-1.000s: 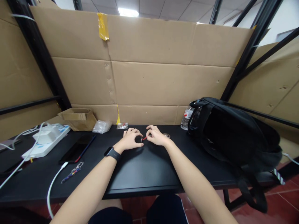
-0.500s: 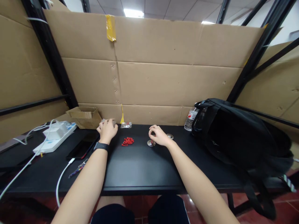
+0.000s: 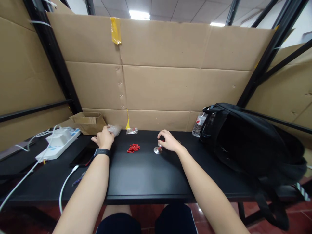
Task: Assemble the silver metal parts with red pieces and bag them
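Observation:
My left hand (image 3: 104, 138) is at the back left of the black table, thumb stretched out to the side. Its fingertips are by the left edge of a clear plastic bag (image 3: 114, 130); I cannot tell whether they touch it. My right hand (image 3: 168, 140) has its fingers curled toward the thumb. A small shiny metal piece (image 3: 160, 144) shows at its fingertips, partly hidden. Just below lies a round domed metal disc (image 3: 158, 150). Another disc is mostly covered by the right hand. A heap of red cord loops (image 3: 133, 148) lies between my hands.
A small clear packet (image 3: 132, 131) lies near the cardboard wall (image 3: 158, 87). At left are a paper bag (image 3: 89, 123), a power strip (image 3: 58, 144) with white cables and a dark phone (image 3: 84, 156). A water bottle (image 3: 198, 125) and black backpack (image 3: 251, 143) stand right.
My left hand has moved left off the clear plastic bag, uncovering it, and its thumb has spread out. My right hand has shifted slightly, and a shiny piece now shows at its fingertips.

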A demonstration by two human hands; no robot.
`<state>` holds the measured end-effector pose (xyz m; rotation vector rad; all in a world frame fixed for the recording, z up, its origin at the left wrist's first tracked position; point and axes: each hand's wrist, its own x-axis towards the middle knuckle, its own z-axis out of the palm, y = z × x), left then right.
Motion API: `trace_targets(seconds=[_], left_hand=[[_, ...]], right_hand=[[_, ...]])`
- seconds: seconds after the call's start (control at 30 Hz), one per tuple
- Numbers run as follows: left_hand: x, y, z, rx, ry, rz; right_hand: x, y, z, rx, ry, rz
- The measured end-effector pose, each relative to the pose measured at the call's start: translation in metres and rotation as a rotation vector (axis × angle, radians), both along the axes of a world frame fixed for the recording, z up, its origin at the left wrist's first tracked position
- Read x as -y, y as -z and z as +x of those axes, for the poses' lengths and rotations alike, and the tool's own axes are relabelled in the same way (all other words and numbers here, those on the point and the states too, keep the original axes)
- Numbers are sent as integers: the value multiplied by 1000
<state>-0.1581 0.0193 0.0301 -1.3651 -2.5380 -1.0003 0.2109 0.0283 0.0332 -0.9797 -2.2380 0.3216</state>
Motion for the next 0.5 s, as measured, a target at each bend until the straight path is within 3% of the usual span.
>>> trace_targets(seconds=[0.23, 0.4, 0.5], left_hand=[[6, -10, -12, 13, -153, 59], [10, -10, -19, 59, -126, 166], [9, -9, -22, 107, -73, 88]], right_hand=[[-3, 0, 6, 5, 23, -23], [-6, 0, 10, 6, 41, -25], [-7, 0, 12, 17, 45, -27]])
